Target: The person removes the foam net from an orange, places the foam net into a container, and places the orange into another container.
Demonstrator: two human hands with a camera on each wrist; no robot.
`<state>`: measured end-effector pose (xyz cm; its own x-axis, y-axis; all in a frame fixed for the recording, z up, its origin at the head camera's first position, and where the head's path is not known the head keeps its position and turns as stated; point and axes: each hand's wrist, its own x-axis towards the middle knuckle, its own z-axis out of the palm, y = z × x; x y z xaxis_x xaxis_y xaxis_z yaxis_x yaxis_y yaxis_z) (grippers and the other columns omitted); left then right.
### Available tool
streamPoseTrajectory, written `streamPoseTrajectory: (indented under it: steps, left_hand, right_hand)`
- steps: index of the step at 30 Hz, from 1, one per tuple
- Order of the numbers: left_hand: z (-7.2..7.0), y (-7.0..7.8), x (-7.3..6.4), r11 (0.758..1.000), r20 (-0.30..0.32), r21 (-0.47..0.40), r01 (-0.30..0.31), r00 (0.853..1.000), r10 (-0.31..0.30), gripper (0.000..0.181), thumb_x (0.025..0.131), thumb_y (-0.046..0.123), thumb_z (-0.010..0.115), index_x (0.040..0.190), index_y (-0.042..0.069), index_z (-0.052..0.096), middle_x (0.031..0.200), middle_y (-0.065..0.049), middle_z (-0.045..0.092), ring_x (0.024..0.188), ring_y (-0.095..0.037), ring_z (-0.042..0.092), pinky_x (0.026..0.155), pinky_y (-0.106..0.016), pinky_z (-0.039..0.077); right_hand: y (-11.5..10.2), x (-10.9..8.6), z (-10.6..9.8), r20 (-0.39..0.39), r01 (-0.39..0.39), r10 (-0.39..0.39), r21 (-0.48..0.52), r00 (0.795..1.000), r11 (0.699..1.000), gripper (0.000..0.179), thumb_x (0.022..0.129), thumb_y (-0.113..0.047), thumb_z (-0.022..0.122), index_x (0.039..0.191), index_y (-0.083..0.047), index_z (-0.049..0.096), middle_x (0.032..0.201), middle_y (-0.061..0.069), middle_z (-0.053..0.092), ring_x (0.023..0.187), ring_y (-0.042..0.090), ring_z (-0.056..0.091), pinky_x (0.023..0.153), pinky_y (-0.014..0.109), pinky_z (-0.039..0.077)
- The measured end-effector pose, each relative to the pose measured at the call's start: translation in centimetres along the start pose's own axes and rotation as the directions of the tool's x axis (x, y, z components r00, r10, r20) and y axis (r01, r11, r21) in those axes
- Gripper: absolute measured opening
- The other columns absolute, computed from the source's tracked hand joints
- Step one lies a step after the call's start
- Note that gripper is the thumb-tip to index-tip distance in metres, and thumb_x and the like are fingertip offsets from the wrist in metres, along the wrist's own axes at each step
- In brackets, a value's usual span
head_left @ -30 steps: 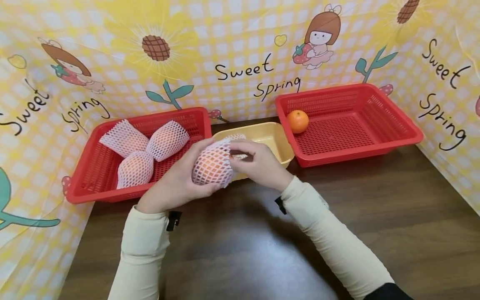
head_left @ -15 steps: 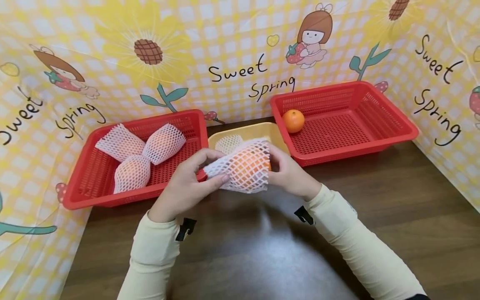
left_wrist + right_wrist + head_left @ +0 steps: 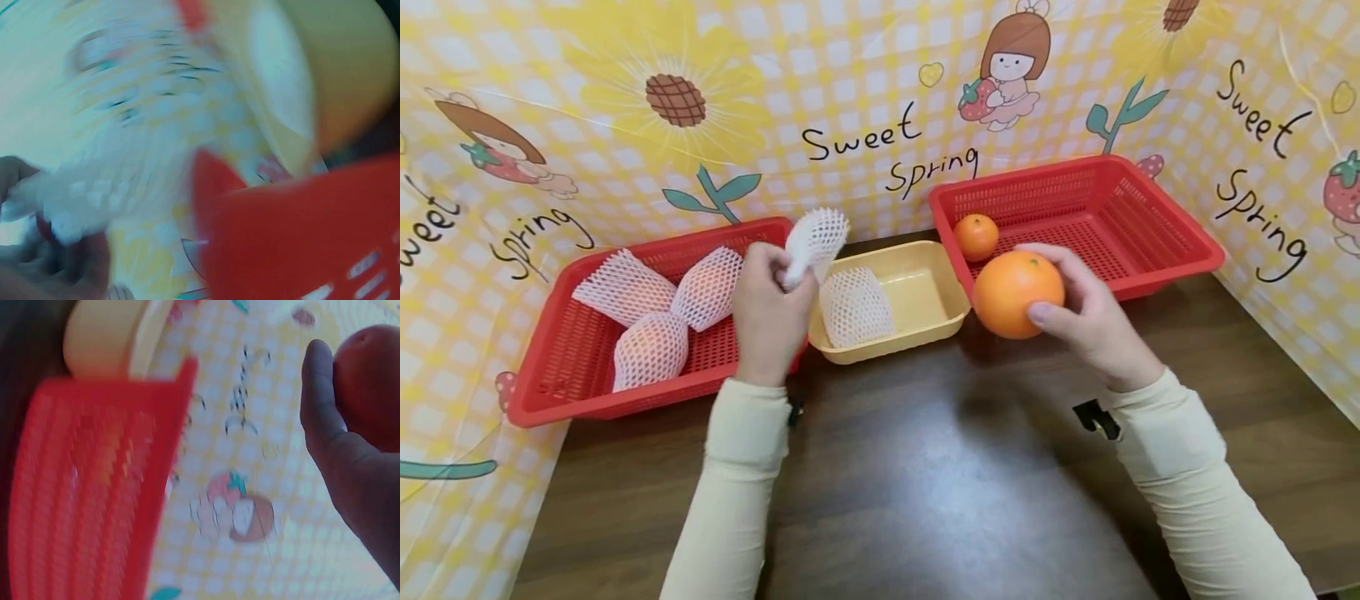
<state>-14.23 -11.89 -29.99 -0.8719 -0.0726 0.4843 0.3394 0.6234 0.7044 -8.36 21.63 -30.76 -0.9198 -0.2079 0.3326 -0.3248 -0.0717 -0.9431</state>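
My left hand (image 3: 772, 312) pinches a white foam net sleeve (image 3: 822, 237), raised above the gap between the left basket and the yellow tray; it is blurred in the left wrist view. My right hand (image 3: 1093, 321) grips a bare orange (image 3: 1018, 295) in front of the right red basket (image 3: 1150, 277), thumb on its near side. The right wrist view also shows the held orange (image 3: 373, 387) against the fingers. A smaller-looking second orange (image 3: 976, 237) sits in the right basket's left corner. Another foam net (image 3: 857, 307) lies flat in the yellow tray (image 3: 925, 335).
On the left, a red basket (image 3: 647, 398) holds three fruits in foam nets (image 3: 651, 350). The yellow tray stands between the two baskets on the brown wooden table (image 3: 910, 483). A printed yellow checked cloth (image 3: 850, 83) rises behind and along both sides.
The orange has come out of its foam net. My right hand has carried it rightward, while my left hand has lifted the net up and left, uncovering the tray.
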Motion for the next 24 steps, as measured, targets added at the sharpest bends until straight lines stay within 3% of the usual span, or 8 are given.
streamPoseTrajectory:
  steps: [2,5,9,12,16,19,22,24]
  left_hand:
    - [2.5,0.1,0.4,0.971,-0.022,0.205,-0.127,0.991,0.134,0.018,0.08,0.001,0.07,0.09,0.001,0.055,0.082,-0.014,0.056,0.075,-0.032,0.055,0.063,-0.044,0.046]
    - [6.4,0.5,0.8,0.867,0.1,0.406,-0.289,0.957,0.272,0.016,0.08,-0.001,0.069,0.085,0.004,0.054,0.077,-0.014,0.057,0.071,-0.037,0.057,0.056,-0.05,0.046]
    - [11.0,0.7,1.3,0.799,0.351,0.468,-0.378,0.909,0.225,0.009,0.084,0.002,0.065,0.091,0.004,0.059,0.08,-0.013,0.063,0.073,-0.036,0.063,0.056,-0.049,0.051]
    - [13.1,0.1,1.6,0.829,0.539,0.45,-0.333,0.841,0.045,0.01,0.087,0.006,0.065,0.097,0.006,0.062,0.085,-0.011,0.066,0.078,-0.031,0.066,0.063,-0.046,0.053]
    - [14.1,-1.2,2.1,0.905,0.718,0.39,-0.167,0.671,-0.186,0.022,0.093,0.028,0.069,0.088,0.008,0.063,0.081,-0.005,0.062,0.076,-0.022,0.06,0.068,-0.038,0.049]
    - [14.0,-1.9,2.4,0.943,0.789,0.325,-0.071,0.57,-0.229,0.04,0.095,0.044,0.066,0.074,0.011,0.059,0.071,-0.002,0.054,0.068,-0.018,0.051,0.064,-0.033,0.042]
    - [13.5,-1.7,2.6,0.962,0.813,0.27,-0.035,0.543,-0.208,0.041,0.098,0.044,0.063,0.072,0.011,0.06,0.07,-0.001,0.052,0.068,-0.018,0.049,0.063,-0.032,0.04]
    - [13.2,-1.1,2.5,0.961,0.798,0.272,-0.048,0.57,-0.197,0.036,0.099,0.038,0.061,0.076,0.012,0.061,0.073,-0.001,0.054,0.07,-0.017,0.05,0.064,-0.031,0.041]
  right_hand:
    - [-0.6,-0.1,-0.8,-0.027,-0.004,0.004,0.013,1.0,1.0,0.052,0.09,0.003,0.059,0.14,-0.01,0.054,0.135,0.017,0.051,0.112,0.029,0.052,0.09,0.029,0.048]
    - [-1.2,-0.2,-1.4,-0.042,-0.002,0.002,0.009,0.999,1.0,0.051,0.09,0.002,0.058,0.14,-0.01,0.053,0.135,0.018,0.05,0.114,0.03,0.05,0.091,0.029,0.048]
    - [-1.6,-0.2,-1.6,-0.043,0.002,-0.003,-0.027,0.999,1.0,0.053,0.089,0.002,0.059,0.141,-0.011,0.052,0.134,0.018,0.051,0.115,0.03,0.05,0.093,0.029,0.046]
    - [-1.6,-0.4,-1.6,-0.048,0.011,-0.013,-0.044,0.999,0.999,0.054,0.088,0.003,0.059,0.141,-0.01,0.052,0.133,0.018,0.052,0.114,0.03,0.052,0.093,0.028,0.047]
    - [-1.8,-0.6,-1.8,-0.06,0.039,-0.042,-0.058,0.997,0.998,0.057,0.086,0.004,0.06,0.141,-0.009,0.053,0.132,0.019,0.053,0.112,0.03,0.053,0.092,0.029,0.047]
    - [-1.9,-0.7,-2.1,-0.069,0.053,-0.058,-0.077,0.996,0.996,0.058,0.085,0.005,0.06,0.141,-0.008,0.053,0.132,0.019,0.053,0.111,0.03,0.054,0.092,0.028,0.047]
    - [-2.1,-0.6,-2.5,-0.077,0.052,-0.06,-0.1,0.995,0.994,0.058,0.086,0.006,0.061,0.142,-0.008,0.051,0.133,0.018,0.053,0.112,0.03,0.053,0.093,0.028,0.046]
    - [-2.2,-0.5,-2.7,-0.083,0.039,-0.05,-0.123,0.995,0.992,0.058,0.087,0.005,0.061,0.142,-0.008,0.05,0.133,0.016,0.053,0.113,0.03,0.053,0.093,0.027,0.046]
